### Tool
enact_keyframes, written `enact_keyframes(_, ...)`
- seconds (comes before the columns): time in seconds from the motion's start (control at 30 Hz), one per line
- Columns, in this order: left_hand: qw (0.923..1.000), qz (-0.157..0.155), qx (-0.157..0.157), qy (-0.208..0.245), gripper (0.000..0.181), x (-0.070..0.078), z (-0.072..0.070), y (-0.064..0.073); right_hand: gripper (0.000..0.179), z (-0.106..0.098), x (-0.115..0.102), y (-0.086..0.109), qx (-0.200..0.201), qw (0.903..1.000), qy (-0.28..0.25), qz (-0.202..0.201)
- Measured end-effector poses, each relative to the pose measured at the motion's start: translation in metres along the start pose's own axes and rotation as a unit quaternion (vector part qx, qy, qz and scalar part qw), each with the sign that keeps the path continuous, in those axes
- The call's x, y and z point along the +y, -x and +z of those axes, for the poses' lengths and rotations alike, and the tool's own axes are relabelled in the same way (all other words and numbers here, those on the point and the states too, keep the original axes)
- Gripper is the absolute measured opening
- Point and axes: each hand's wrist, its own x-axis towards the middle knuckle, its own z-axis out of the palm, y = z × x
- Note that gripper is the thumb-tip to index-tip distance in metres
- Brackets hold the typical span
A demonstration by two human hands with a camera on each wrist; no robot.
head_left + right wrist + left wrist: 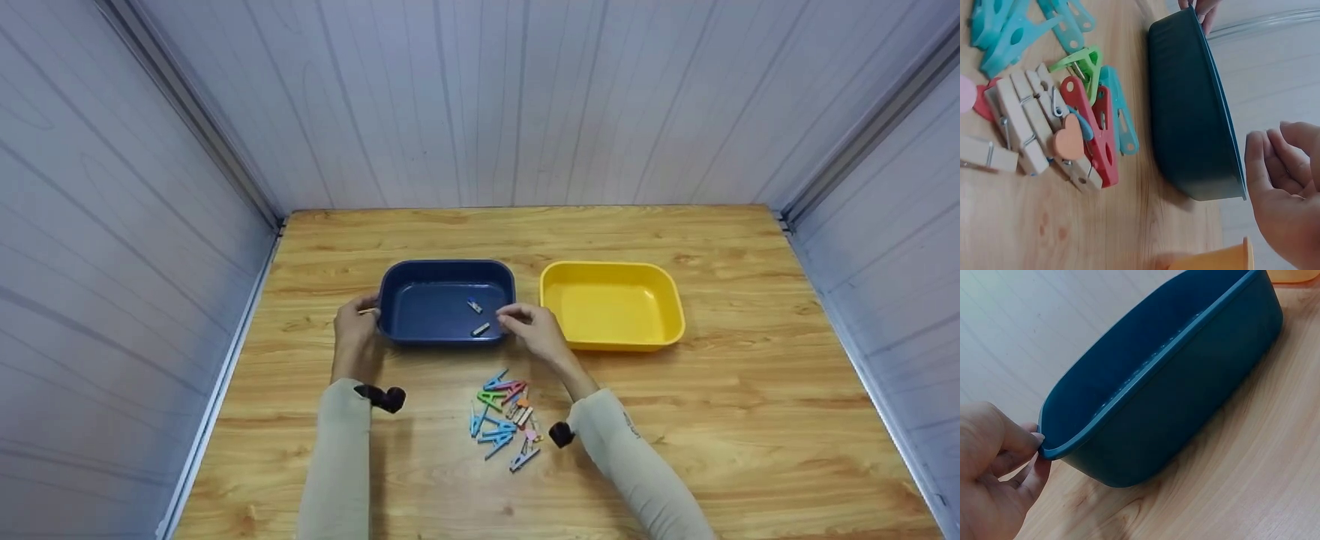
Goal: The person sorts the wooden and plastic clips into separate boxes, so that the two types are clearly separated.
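Observation:
A dark blue plastic tub stands on the table, two small clothespins lying on its floor toward the right side. My left hand pinches its left rim between thumb and fingers, seen closely in the left wrist view. Over the tub's right rim is my right hand, its fingers loosely bent; the right wrist view shows nothing between thumb and fingertips. Nearer my body lies a pile of clothespins: light blue plastic ones, a green one, a red one and several wooden ones, some with heart decorations.
To the right of the blue tub stands a yellow tub of similar size. Both rest on a wood-grain table. Pale panel walls enclose the table at the back and on both sides.

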Motion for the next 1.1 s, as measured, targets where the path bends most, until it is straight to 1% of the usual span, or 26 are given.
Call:
enact_keyframes(0.13,1.0,0.002,0.001,0.004,0.036,0.0,0.0,0.0,0.021,-0.004,0.001,0.006,-0.019,0.9997,0.013,-0.001)
enact_keyframes(0.27,0.9995,0.015,0.003,-0.029,0.036,0.0,-0.001,0.0,0.022,-0.006,0.003,0.012,-0.036,0.9993,0.013,0.003)
enact_keyframes(0.37,0.9991,0.02,-0.001,-0.037,0.036,0.0,-0.002,0.0,0.024,-0.008,0.004,0.018,-0.051,0.9987,0.0,-0.005)
enact_keyframes(0.4,0.9991,0.021,-0.001,-0.038,0.035,0.0,-0.002,0.0,0.025,-0.009,0.003,0.02,-0.057,0.9983,-0.004,-0.009)
enact_keyframes(0.5,0.9993,0.019,-0.007,-0.032,0.035,0.0,-0.002,0.001,0.026,-0.012,-0.005,0.03,-0.072,0.9972,0.007,-0.019)
enact_keyframes(0.6,0.9994,0.015,-0.007,-0.029,0.035,0.0,-0.002,0.002,0.025,-0.016,-0.014,0.039,-0.088,0.9957,0.026,-0.013)
enact_keyframes(0.67,0.9995,0.014,-0.005,-0.027,0.035,0.0,-0.002,0.002,0.026,-0.017,-0.014,0.042,-0.095,0.9949,0.034,-0.003)
enact_keyframes(0.73,0.9995,0.018,-0.001,-0.027,0.035,0.0,-0.002,0.002,0.027,-0.017,-0.01,0.044,-0.099,0.9945,0.034,0.003)
enact_keyframes(0.83,0.9994,0.018,0.002,-0.028,0.035,-0.001,-0.002,0.001,0.028,-0.017,0.006,0.044,-0.094,0.9949,0.035,0.008)
enact_keyframes(0.97,0.9995,0.016,0.001,-0.026,0.035,-0.002,-0.001,-0.001,0.026,-0.016,0.025,0.046,-0.084,0.9952,0.049,-0.002)
enact_keyframes(1.0,0.9997,0.014,0.0,-0.021,0.035,-0.002,-0.001,-0.001,0.026,-0.016,0.028,0.047,-0.081,0.9952,0.054,-0.006)
enact_keyframes(1.03,0.9998,0.012,-0.001,-0.016,0.035,-0.003,-0.001,-0.001,0.025,-0.016,0.024,0.05,-0.081,0.9948,0.061,-0.008)
enact_keyframes(1.1,1.0,0.007,0.0,-0.001,0.034,-0.003,0.0,-0.001,0.023,-0.015,0.026,0.053,-0.077,0.9943,0.073,-0.004)
